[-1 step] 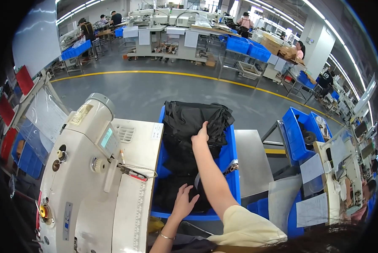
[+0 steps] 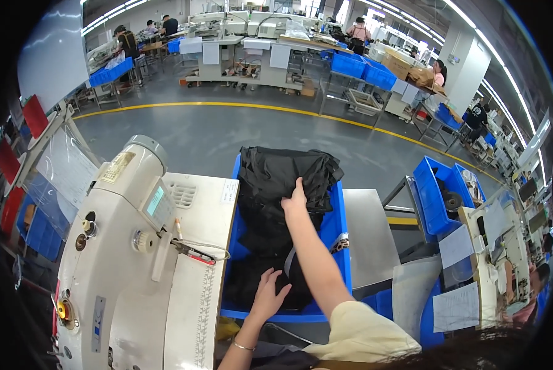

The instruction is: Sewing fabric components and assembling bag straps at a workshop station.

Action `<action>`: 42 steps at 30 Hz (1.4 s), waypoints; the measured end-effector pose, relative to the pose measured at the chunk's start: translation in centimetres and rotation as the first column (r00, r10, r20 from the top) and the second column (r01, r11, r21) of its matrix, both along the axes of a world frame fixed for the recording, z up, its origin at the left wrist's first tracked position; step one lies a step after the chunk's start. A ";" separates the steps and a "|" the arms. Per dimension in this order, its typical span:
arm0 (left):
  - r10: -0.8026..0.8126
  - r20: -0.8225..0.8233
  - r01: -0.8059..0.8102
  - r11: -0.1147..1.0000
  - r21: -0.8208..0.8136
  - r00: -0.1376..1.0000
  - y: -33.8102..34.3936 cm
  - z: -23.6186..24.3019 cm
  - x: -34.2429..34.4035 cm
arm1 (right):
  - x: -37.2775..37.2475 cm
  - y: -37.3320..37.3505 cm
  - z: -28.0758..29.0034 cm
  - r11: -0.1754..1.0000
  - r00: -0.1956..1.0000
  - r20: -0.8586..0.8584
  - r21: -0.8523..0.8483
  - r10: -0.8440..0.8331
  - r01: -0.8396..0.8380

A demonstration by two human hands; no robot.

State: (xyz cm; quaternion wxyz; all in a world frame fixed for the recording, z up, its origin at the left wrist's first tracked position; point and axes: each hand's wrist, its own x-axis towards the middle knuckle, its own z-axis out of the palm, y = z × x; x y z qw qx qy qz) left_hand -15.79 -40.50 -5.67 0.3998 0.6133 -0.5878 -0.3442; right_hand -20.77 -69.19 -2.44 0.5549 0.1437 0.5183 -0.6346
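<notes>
Both hands (image 2: 296, 200) press black fabric (image 2: 276, 185) inside blue bin (image 2: 338, 225).

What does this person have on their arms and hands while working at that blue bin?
Both hands are bare, with no gloves. The left hand has a thin bracelet round its wrist, and that forearm is uncovered. The right hand has nothing on it that shows; its arm is bare up to a short, pale yellow sleeve at the shoulder.
</notes>
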 end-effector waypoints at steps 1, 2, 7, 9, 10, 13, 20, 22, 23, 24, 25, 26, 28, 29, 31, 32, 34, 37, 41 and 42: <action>-0.016 -0.011 0.016 1.000 0.005 1.000 0.2 0.4 -0.2 | -2.2 0.6 -1.7 0.941 0.967 -0.020 -0.230 0.252 -0.250; -0.026 0.008 0.026 1.000 -0.014 1.000 -0.1 0.8 -0.2 | -4.3 1.0 -2.9 0.765 0.872 -0.099 -0.438 0.480 -0.471; -0.001 0.076 0.002 1.000 -0.020 0.997 0.5 1.7 0.7 | -4.8 7.3 10.6 0.108 -0.193 -0.969 0.178 -0.156 -0.978; -0.015 0.267 0.034 0.997 -0.068 0.963 0.6 2.4 -0.1 | -4.8 2.3 11.3 0.394 -0.557 -0.510 0.399 -0.656 -0.828; -0.021 0.263 0.036 0.998 -0.053 0.965 0.9 2.5 -0.3 | -4.7 -0.1 9.7 0.457 -0.664 -0.394 0.501 -0.636 -0.735; -0.035 0.295 0.076 0.988 -0.131 0.955 2.0 2.0 -0.3 | -5.0 -2.9 2.7 0.354 -0.754 -0.473 0.681 -0.455 -0.641; -0.072 0.537 0.116 0.992 -0.049 0.840 4.4 2.9 -1.1 | -4.8 -3.4 -0.5 0.402 -0.760 -0.414 0.667 -0.501 -0.628; -0.035 0.541 0.107 0.989 -0.101 0.840 4.1 2.6 -1.1 | -5.2 -3.6 1.3 0.379 -0.790 -0.418 0.712 -0.448 -0.591; -0.040 0.528 0.129 0.983 -0.132 0.849 4.0 2.3 -1.2 | -5.7 -3.4 2.1 0.403 -0.783 -0.437 0.684 -0.442 -0.609; -0.041 0.516 0.140 0.978 -0.154 0.856 4.0 2.1 -1.1 | -4.8 -2.2 3.2 0.505 -0.649 -0.480 0.407 -0.590 -0.761; -0.047 0.539 0.131 0.984 -0.118 0.841 4.3 2.2 -0.6 | -3.3 0.5 5.1 0.373 -0.396 -0.727 0.205 -0.561 -0.905; -0.037 0.542 0.119 0.986 -0.117 0.839 4.5 2.3 -0.3 | -2.8 3.3 6.3 0.272 -0.098 -0.876 -0.039 -0.472 -0.962; 0.056 0.494 0.092 0.959 -0.270 0.867 4.7 2.2 -0.3 | -4.3 8.0 4.5 0.264 -0.184 -0.921 0.093 -0.343 -0.960; 0.049 0.491 0.098 0.958 -0.269 0.870 4.6 2.1 -0.6 | -5.5 8.7 1.6 0.286 -0.324 -0.854 0.218 -0.406 -0.933; 0.048 0.471 0.106 0.950 -0.295 0.881 4.3 2.1 -1.3 | -7.2 8.8 -3.3 0.573 -0.739 -0.638 0.530 -0.215 -0.625; 0.053 0.459 0.107 0.943 -0.315 0.887 4.3 2.1 -1.4 | -7.5 8.5 -5.1 0.646 -0.804 -0.589 0.583 -0.082 -0.493; 0.018 0.460 0.117 0.957 -0.264 0.888 4.4 2.2 -1.3 | -6.9 7.7 -5.7 0.640 -0.715 -0.686 0.489 -0.136 -0.592; 0.018 0.303 0.057 0.969 -0.239 0.953 4.2 2.4 -0.4 | -4.8 9.8 -4.1 0.453 -0.429 -0.852 0.269 -0.300 -0.850; 0.310 -0.174 -0.344 0.912 -0.224 0.935 1.6 4.8 -0.7 | -3.7 16.1 5.4 -0.049 -0.184 -0.979 0.189 -0.092 -0.981; 0.348 -0.253 -0.406 0.885 -0.230 0.903 1.0 5.3 -1.2 | -3.6 17.7 7.3 -0.177 -0.193 -0.981 0.191 -0.004 -0.966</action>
